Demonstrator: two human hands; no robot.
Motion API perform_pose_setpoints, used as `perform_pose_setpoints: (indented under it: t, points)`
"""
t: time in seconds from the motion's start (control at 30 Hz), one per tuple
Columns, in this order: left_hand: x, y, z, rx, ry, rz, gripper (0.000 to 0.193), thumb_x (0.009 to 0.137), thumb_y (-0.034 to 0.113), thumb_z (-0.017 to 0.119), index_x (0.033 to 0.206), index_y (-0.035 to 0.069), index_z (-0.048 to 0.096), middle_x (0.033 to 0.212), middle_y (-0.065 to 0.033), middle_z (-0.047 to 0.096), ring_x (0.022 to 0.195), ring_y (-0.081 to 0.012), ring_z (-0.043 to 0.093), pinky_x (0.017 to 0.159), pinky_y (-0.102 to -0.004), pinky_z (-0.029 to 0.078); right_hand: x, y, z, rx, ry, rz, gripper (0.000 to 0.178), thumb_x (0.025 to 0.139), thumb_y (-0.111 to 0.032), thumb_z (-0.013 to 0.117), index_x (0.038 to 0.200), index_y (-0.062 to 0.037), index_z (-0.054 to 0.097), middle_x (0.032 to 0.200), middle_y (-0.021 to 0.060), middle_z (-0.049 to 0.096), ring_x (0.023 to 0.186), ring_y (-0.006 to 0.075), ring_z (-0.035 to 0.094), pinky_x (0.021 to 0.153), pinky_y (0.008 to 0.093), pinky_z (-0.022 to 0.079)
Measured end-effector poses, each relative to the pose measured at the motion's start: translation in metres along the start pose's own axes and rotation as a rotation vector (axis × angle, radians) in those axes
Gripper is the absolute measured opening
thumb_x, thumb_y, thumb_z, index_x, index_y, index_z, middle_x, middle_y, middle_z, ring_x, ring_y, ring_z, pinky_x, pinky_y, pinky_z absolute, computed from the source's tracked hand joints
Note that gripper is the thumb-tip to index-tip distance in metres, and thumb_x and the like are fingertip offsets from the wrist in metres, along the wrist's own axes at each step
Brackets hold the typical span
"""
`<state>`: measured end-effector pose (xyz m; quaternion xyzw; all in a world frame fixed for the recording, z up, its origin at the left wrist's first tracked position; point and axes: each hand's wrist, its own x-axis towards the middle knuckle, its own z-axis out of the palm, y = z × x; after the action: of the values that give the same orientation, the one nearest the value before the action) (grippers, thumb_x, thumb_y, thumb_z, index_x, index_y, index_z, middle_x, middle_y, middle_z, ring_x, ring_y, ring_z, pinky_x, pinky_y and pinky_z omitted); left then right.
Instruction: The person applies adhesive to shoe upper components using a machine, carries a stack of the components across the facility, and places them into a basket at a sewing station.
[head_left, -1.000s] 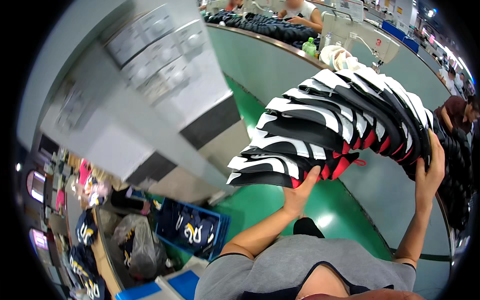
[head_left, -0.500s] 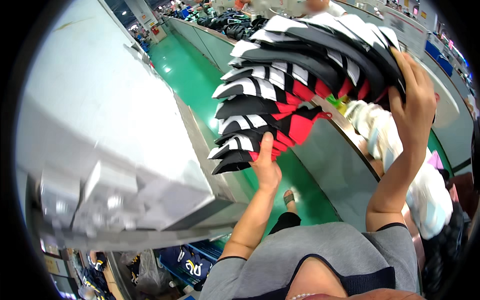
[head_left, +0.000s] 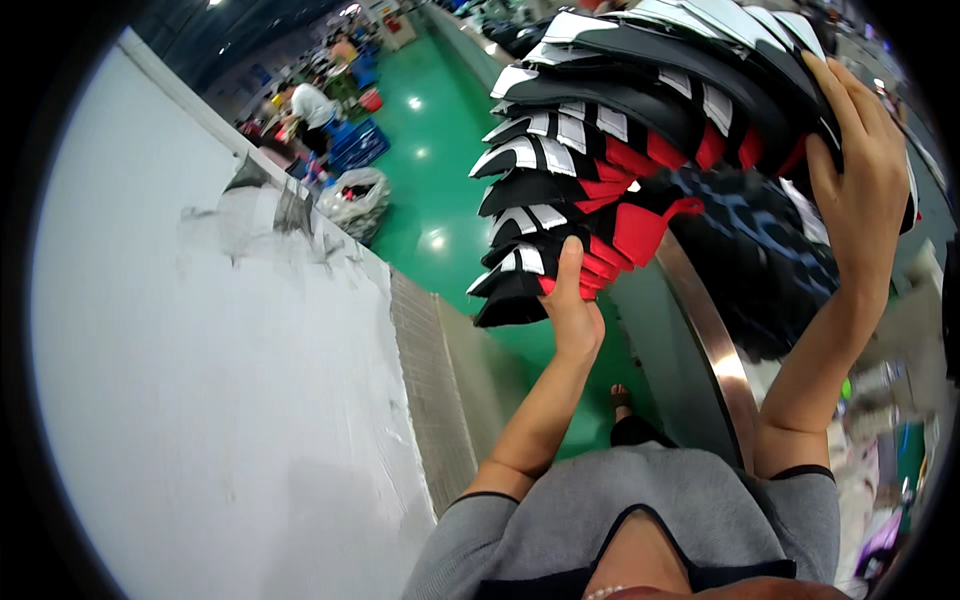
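A long curved row of nested shoe uppers [head_left: 600, 95], black and white with red parts, is held up in front of me between my two hands. My left hand [head_left: 575, 315] grips the lower near end, its thumb lying over the red and black pieces and its other fingers hidden beneath. At the far right end my right hand [head_left: 862, 180] presses against the last pieces, fingers on the outside. Several uppers fan out between the hands, touching one another, white edges facing outward and red parts on the inner side of the curve.
A tall white panel [head_left: 230, 380] borders the left. A green floor aisle [head_left: 430, 190] runs ahead, past a full plastic bag [head_left: 355, 205], a blue crate [head_left: 358, 147] and a person in white [head_left: 312, 105]. On the right, a metal-edged bench [head_left: 722, 350] carries a dark pile [head_left: 750, 270].
I have moved forward along the aisle, with the uppers still in both hands. The bag and crate have come into view, and dark goods replace the pale ones on the bench beside me.
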<state>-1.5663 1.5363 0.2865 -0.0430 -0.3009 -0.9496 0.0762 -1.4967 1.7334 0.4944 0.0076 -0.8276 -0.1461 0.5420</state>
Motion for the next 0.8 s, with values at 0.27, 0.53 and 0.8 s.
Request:
perform_pose_setpoints:
  t: [0.27, 0.53, 0.8]
  points:
    - [-0.003, -0.018, 0.002, 0.112, 0.212, 0.221, 0.032, 0.088, 0.017, 0.062, 0.116, 0.002, 0.054, 0.109, -0.0065, 0.061, 0.098, -0.0172, 0.060, 0.089, -0.0328, 0.048, 0.004, 0.017, 0.070, 0.298, 0.020, -0.051, 0.050, 0.069, -0.005, 0.060, 0.118, -0.0103, 0.059, 0.112, 0.0130, 0.059, 0.105, 0.0311, 0.054, 0.092, 0.0406, 0.040]
    - [0.010, -0.052, 0.007, 0.007, 0.221, 0.299, 0.044, 0.084, 0.003, 0.064, 0.125, 0.002, 0.048, 0.117, -0.0043, 0.054, 0.102, -0.0140, 0.054, 0.089, -0.0283, 0.044, -0.014, 0.039, 0.128, 0.501, 0.025, -0.032, 0.057, 0.067, -0.002, 0.060, 0.123, -0.0099, 0.057, 0.117, 0.0153, 0.057, 0.110, 0.0324, 0.053, 0.095, 0.0417, 0.038]
    - [0.069, -0.085, -0.059, 0.170, 0.299, 0.370, 0.052, 0.082, 0.005, 0.068, 0.127, -0.001, 0.044, 0.122, -0.0057, 0.051, 0.109, -0.0163, 0.049, 0.097, -0.0310, 0.038, -0.081, -0.013, 0.248, 0.588, -0.075, 0.059, 0.057, 0.068, 0.000, 0.056, 0.125, -0.0073, 0.055, 0.120, 0.0162, 0.056, 0.114, 0.0318, 0.051, 0.099, 0.0407, 0.036]
